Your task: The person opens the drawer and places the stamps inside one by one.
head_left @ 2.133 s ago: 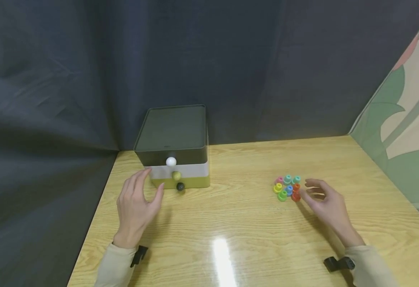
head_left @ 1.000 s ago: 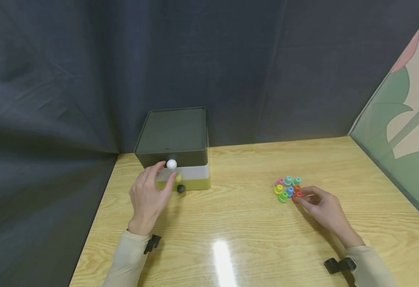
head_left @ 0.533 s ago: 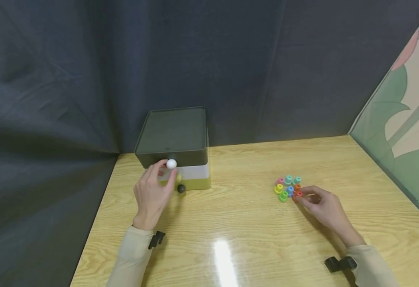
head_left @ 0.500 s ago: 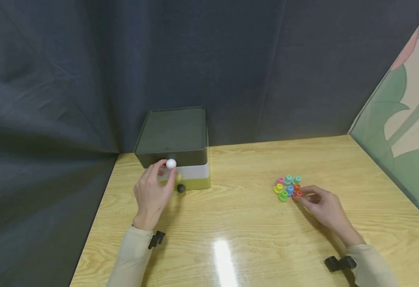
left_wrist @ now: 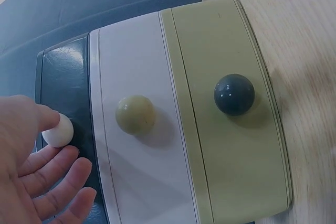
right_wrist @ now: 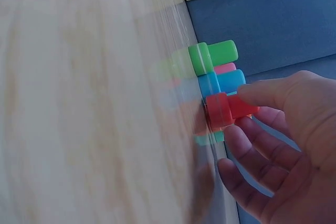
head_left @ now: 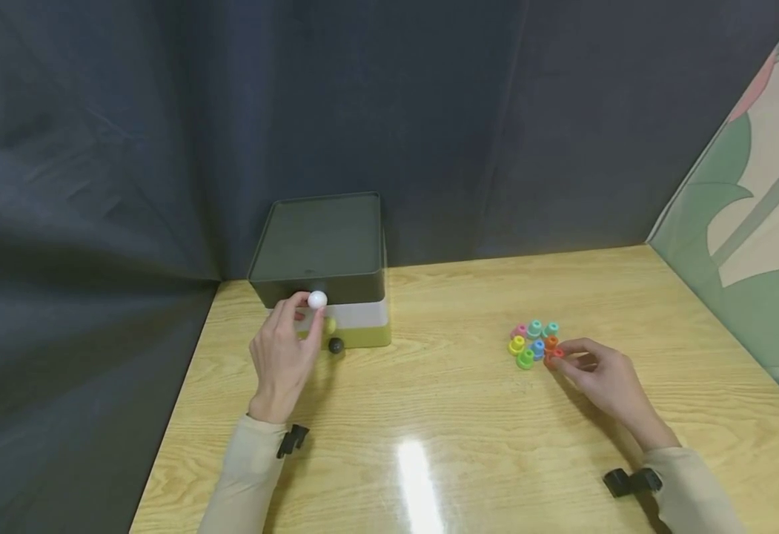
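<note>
My left hand [head_left: 284, 363] pinches the round white knob [head_left: 317, 300] on the dark top drawer of a three-tier drawer box [head_left: 319, 237]. In the left wrist view, thumb and fingertip sit on either side of that knob [left_wrist: 59, 131], the other fingers loosely bent below. The pale middle drawer bears a yellow-green knob [left_wrist: 135, 115], the green bottom one a dark knob [left_wrist: 234, 94]. All the drawers look flush. On the right, my right hand [head_left: 602, 378] pinches a red stepped peg [right_wrist: 219, 110] between thumb and fingers, low at the tabletop.
Several more pegs cluster beside the red one, among them a green [head_left: 525, 359], a blue [head_left: 536, 350] and a yellow peg [head_left: 516, 345]. The wooden table [head_left: 456, 415] ends at a dark curtain [head_left: 442, 133] behind; a patterned panel [head_left: 756, 245] stands to the right.
My left hand has moved right and forward to the box and taken hold of the white knob. My right hand has closed in on the red peg and pinched it. The drawers look unmoved.
</note>
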Demonstrator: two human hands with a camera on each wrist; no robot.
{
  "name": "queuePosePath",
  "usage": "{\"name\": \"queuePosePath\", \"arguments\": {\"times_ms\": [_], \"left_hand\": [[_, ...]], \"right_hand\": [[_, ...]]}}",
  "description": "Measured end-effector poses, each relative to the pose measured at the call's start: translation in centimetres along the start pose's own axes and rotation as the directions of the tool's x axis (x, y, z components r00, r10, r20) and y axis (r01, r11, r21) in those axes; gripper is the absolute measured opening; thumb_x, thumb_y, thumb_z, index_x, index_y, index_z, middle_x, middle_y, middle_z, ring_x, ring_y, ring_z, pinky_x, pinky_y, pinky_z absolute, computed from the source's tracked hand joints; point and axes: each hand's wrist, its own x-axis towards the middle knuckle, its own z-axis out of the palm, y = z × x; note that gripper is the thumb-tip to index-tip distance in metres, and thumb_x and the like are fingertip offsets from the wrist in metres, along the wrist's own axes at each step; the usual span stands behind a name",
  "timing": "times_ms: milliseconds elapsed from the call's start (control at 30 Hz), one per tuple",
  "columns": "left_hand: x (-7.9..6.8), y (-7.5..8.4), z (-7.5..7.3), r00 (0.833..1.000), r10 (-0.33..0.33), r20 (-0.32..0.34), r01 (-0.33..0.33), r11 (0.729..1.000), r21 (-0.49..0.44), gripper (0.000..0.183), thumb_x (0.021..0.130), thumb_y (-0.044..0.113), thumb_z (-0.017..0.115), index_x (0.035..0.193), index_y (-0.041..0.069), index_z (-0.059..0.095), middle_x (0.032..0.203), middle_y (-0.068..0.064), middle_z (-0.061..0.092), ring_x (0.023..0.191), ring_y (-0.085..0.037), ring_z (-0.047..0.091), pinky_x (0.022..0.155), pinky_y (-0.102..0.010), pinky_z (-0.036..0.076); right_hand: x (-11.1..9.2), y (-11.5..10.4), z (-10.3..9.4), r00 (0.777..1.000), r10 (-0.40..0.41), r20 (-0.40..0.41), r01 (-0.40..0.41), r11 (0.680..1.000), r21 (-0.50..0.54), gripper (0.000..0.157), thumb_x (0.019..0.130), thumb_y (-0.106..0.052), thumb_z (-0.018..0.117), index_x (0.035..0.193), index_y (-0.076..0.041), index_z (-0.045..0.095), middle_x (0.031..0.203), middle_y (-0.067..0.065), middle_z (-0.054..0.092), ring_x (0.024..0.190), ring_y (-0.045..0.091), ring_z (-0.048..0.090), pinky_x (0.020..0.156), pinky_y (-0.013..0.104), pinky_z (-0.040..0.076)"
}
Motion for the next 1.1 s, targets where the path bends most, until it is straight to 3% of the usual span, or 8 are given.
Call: {"name": "queuePosePath", "arguments": {"times_ms": [200,433,667,900,1100], "left_hand": [[0.0,0.0,-0.1,1.000,-0.003,0.017,0.003,1.000,0.012,0.030,0.096,0.026,0.080,0.117,0.006,0.073,0.100,-0.014,0.077,0.080,-0.034,0.074,0.055,-0.044,0.051],[-0.2,-0.1,-0.6,1.000,0.015,0.010,-0.016,0.999,0.031,0.030,0.097,0.027,0.080,0.116,0.005,0.073,0.100,-0.013,0.076,0.079,-0.031,0.073,0.055,-0.043,0.051],[-0.5,-0.1,-0.8,0.999,0.030,0.013,-0.030,0.999,0.031,0.031,0.096,0.027,0.081,0.116,0.004,0.073,0.098,-0.013,0.076,0.079,-0.032,0.073,0.055,-0.043,0.050],[-0.7,0.1,-1.0,0.999,0.043,0.010,-0.044,0.999,0.030,0.030,0.095,0.025,0.081,0.115,0.004,0.073,0.099,-0.014,0.076,0.079,-0.031,0.073,0.054,-0.043,0.050],[-0.8,0.0,-1.1,0.998,0.059,0.001,-0.059,0.998,0.019,0.029,0.095,0.026,0.081,0.113,0.005,0.073,0.099,-0.013,0.077,0.080,-0.032,0.074,0.054,-0.043,0.051]], "right_hand": [[-0.1,-0.3,-0.2,1.000,0.026,0.005,-0.026,1.000,0.006,0.028,0.098,-0.024,0.079,0.116,-0.004,0.076,0.107,0.023,0.079,0.087,0.028,0.076,0.063,0.021,0.056],[-0.2,-0.7,-0.3,1.000,0.001,-0.014,-0.001,1.000,0.017,0.028,0.098,-0.024,0.079,0.117,-0.003,0.076,0.100,0.018,0.079,0.080,0.014,0.073,0.061,0.023,0.056],[-0.3,-0.7,-0.4,1.000,0.014,-0.014,-0.014,1.000,0.010,0.029,0.099,-0.026,0.079,0.117,-0.004,0.075,0.101,0.019,0.079,0.081,0.016,0.073,0.061,0.022,0.056],[-0.4,-0.7,-0.6,1.000,0.005,-0.026,-0.005,1.000,0.012,0.027,0.098,-0.024,0.079,0.116,-0.005,0.076,0.102,0.019,0.080,0.078,0.004,0.070,0.062,0.022,0.056],[-0.4,-0.8,-0.7,1.000,0.011,-0.025,-0.011,1.000,0.020,0.027,0.099,-0.025,0.078,0.117,-0.005,0.076,0.102,0.019,0.080,0.078,0.002,0.069,0.061,0.023,0.055]]}}
